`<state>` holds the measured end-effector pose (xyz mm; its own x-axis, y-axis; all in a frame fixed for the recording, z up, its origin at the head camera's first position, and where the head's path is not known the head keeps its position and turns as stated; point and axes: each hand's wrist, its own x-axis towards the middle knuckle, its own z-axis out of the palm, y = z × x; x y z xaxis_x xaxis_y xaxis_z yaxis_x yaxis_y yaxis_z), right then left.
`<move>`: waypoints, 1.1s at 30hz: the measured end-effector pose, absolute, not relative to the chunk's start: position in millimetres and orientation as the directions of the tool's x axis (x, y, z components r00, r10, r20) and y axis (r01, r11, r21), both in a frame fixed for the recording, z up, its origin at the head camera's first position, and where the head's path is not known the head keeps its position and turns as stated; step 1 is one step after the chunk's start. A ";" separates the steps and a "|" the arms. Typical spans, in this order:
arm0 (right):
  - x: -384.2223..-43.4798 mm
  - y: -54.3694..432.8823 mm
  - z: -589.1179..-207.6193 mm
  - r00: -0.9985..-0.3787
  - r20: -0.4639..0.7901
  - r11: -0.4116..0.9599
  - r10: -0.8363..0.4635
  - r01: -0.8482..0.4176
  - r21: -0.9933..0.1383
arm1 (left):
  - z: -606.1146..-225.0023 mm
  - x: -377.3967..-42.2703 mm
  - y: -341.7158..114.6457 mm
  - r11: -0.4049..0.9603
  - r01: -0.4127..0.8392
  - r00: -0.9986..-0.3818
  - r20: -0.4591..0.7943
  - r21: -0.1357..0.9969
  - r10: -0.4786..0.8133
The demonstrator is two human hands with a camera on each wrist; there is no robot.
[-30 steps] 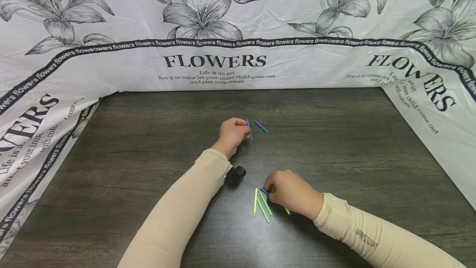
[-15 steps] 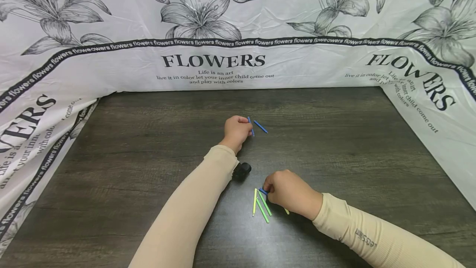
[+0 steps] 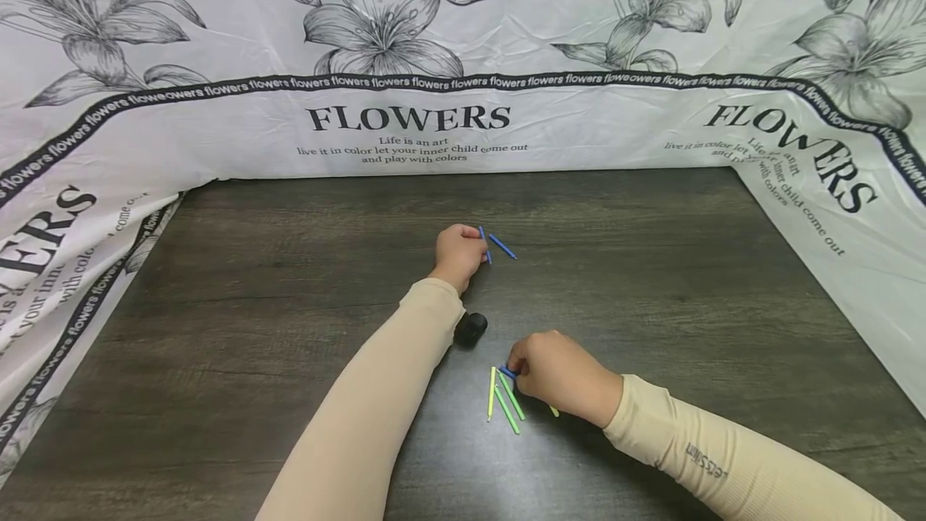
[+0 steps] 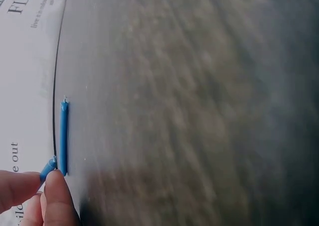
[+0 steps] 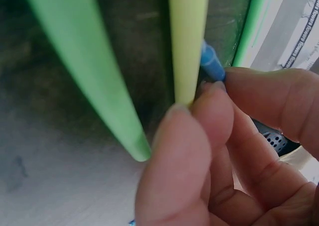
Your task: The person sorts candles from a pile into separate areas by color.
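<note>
Near the back of the table, my left hand (image 3: 460,254) pinches a thin blue candle (image 4: 48,169) between thumb and fingers. A second blue candle (image 3: 502,246) lies just right of it, its wick showing in the left wrist view. Closer to me, my right hand (image 3: 566,375) pinches another blue candle (image 5: 214,65) between thumb and fingertip. Left of that hand lie a yellow candle (image 3: 492,394) and two green candles (image 3: 512,395). The tip of another yellow candle (image 3: 554,411) shows beneath the right hand, its rest hidden.
A dark wood-grain table (image 3: 637,264) spreads out under both hands. White cloth (image 3: 412,159) with printed flowers and lettering hangs along its back and sides. A black wrist camera (image 3: 472,330) sits on the left wrist, close over the table.
My left hand has shifted slightly right and away from me, bringing its blue candle closer to the lying one. The right hand stays in place, while the head view has turned a little.
</note>
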<state>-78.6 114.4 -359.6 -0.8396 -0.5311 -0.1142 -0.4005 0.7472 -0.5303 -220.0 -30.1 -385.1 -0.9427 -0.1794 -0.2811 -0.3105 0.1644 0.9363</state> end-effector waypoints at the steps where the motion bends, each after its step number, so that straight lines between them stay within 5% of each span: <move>1: -78.7 114.4 -359.6 -0.839 -0.115 0.747 -0.531 -0.400 -0.531 | -385.2 -220.4 -29.3 0.166 -0.310 -0.942 -0.280 0.936 -0.183; 33: -77.7 115.3 -359.9 -0.829 -0.106 0.734 -0.549 -0.418 -0.535 | -382.0 -225.0 -18.3 0.432 -0.271 -0.952 -0.173 0.860 -0.253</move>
<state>-77.7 115.3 -359.9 -0.8289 -0.5493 -0.1060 -0.4182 0.7343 -0.5346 -225.0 -18.3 -382.0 -0.9519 -0.2529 -0.1730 -0.2711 0.4322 0.8601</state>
